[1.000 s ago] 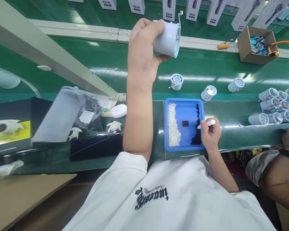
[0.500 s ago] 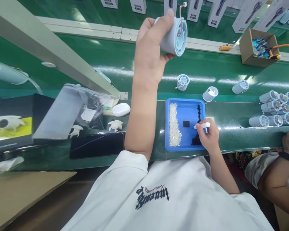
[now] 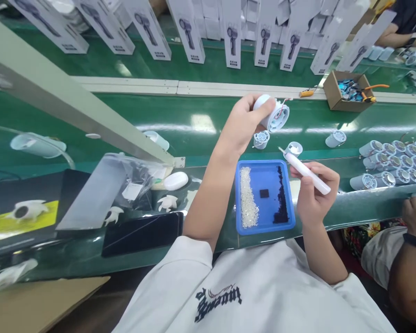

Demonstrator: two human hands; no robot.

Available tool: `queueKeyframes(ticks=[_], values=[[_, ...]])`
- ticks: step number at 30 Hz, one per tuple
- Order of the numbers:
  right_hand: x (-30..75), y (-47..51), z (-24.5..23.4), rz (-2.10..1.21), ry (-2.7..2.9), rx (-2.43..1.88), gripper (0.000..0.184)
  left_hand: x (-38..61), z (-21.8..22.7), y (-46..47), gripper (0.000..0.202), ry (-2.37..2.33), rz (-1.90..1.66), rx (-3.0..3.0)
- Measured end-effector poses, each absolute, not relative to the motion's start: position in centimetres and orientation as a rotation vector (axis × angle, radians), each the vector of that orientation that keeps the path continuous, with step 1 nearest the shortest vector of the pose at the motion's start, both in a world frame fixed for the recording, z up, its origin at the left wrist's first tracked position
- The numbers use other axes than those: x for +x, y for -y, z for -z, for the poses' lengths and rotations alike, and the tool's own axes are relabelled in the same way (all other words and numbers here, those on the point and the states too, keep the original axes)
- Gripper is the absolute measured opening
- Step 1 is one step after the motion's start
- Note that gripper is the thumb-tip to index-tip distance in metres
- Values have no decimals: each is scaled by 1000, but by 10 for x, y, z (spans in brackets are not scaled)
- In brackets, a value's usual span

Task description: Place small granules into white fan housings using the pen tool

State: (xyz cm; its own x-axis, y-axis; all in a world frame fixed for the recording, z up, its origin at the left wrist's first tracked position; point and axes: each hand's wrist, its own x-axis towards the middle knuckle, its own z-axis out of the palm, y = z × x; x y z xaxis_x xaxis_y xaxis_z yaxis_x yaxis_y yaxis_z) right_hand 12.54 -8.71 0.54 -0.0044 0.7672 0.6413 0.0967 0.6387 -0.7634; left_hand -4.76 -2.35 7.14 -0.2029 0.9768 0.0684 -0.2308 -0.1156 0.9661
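My left hand point(image 3: 243, 124) is closed around a pale blue cylindrical fan housing point(image 3: 273, 114) with a red and white wire, held above the green belt. My right hand point(image 3: 312, 189) grips a white pen-shaped tool point(image 3: 305, 172), lifted above the right edge of a blue tray point(image 3: 265, 229); its tip points up and left toward the housing. The tray holds a strip of small clear pieces point(image 3: 247, 198), a strip of small dark pieces point(image 3: 282, 202) and a black square point(image 3: 264, 193).
Loose housings point(image 3: 261, 138) lie on the green belt point(image 3: 180, 120), and several more point(image 3: 390, 159) are stacked at the right. A cardboard box point(image 3: 346, 92), upright product cartons point(image 3: 232, 34), white fan blades point(image 3: 168, 202), a plastic bag point(image 3: 131, 180) and another person's arm point(image 3: 409, 249) surround me.
My left hand came down and closer with the housing. My right hand lifted the pen tool out of the tray and raised it toward the housing. The camera tilted up.
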Motion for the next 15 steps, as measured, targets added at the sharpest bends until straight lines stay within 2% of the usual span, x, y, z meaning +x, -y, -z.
queueKeyframes(ticks=[6,15], values=[[123,78,-15,-602,1453,-803,16,-44,-60,22,19,-1125,-1402,1182],[123,77,-14,-572,1440,-825,14,-38,-64,29,20,-1112,-1320,1245]])
